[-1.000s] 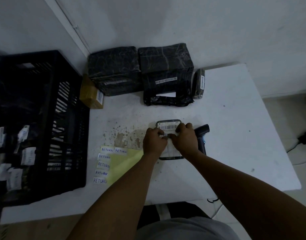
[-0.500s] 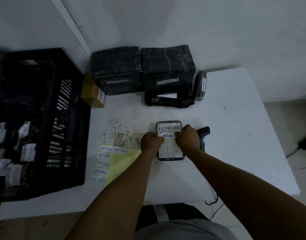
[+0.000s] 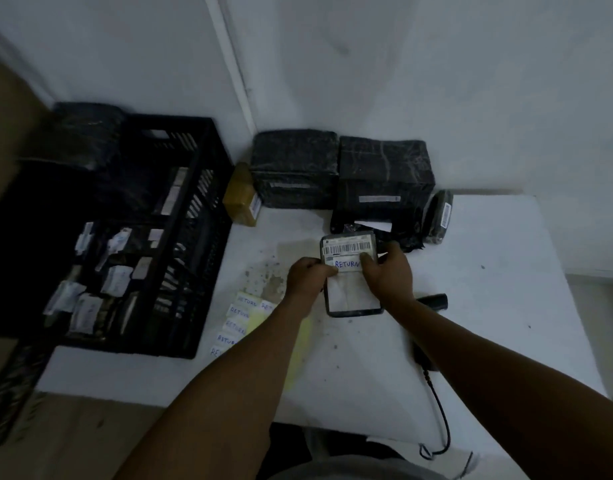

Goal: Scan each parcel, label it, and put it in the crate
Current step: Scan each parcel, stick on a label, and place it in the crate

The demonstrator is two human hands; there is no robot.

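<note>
The small flat parcel [image 3: 352, 275] is held between both hands over the tabletop [image 3: 488, 306]; whether it is raised or touching the surface cannot be told. The left hand [image 3: 307, 277] grips its left edge with curled fingers, thumb on the left end of the RETURN label [image 3: 346, 264]. The right hand [image 3: 388, 271] grips the right edge, thumb on the label's right end. Judgement: both thumbs are pressing the label flat just below the barcode strip [image 3: 348, 247], leaving the barcode readable.

The scanner [image 3: 431, 301] lies on the tabletop just behind the right wrist, laid aside, which suggests scanning of this parcel is done. The sheet of spare RETURN labels [image 3: 235, 320] lies just left of the left forearm, within easy reach. The black crate [image 3: 180, 237], already holding labelled parcels, stands further left of the left hand. Beyond both hands, unprocessed parcels [image 3: 333, 174] are stacked against the wall.

Next step, by judgement: carry the parcel left into the crate.
</note>
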